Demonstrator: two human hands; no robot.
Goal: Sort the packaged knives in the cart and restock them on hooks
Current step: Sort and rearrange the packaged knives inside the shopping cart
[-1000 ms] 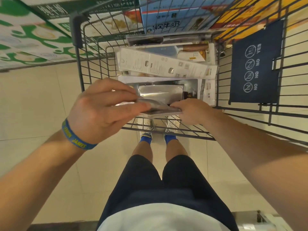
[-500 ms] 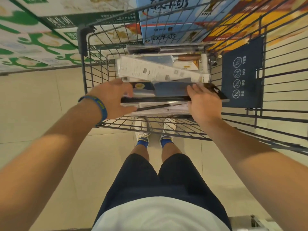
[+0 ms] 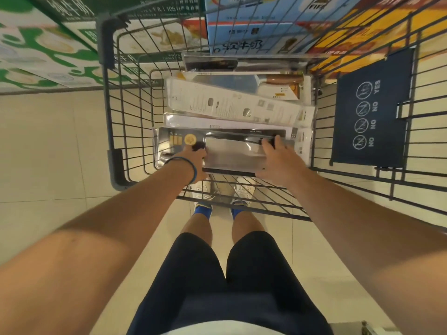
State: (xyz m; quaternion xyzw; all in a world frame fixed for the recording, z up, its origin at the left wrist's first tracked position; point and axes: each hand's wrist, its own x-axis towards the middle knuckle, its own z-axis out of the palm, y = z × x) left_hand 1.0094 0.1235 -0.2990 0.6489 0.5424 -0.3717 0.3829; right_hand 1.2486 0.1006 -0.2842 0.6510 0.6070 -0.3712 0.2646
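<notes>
Left arm: you reach forward over the near rim of the cart, a blue wristband on the wrist.
Left hand: it grips the left part of the packaged cleaver, fingers curled down beside the gold sticker.
Right arm: you reach in from the right, across the same near rim.
Right hand: it holds the pack's right end, fingers laid over its face; the thumb is hidden.
Packaged cleaver: it lies flat at the cart's near end, between your hands.
Behind it: a white package, then a wood-handled knife pack towards the far end.
</notes>
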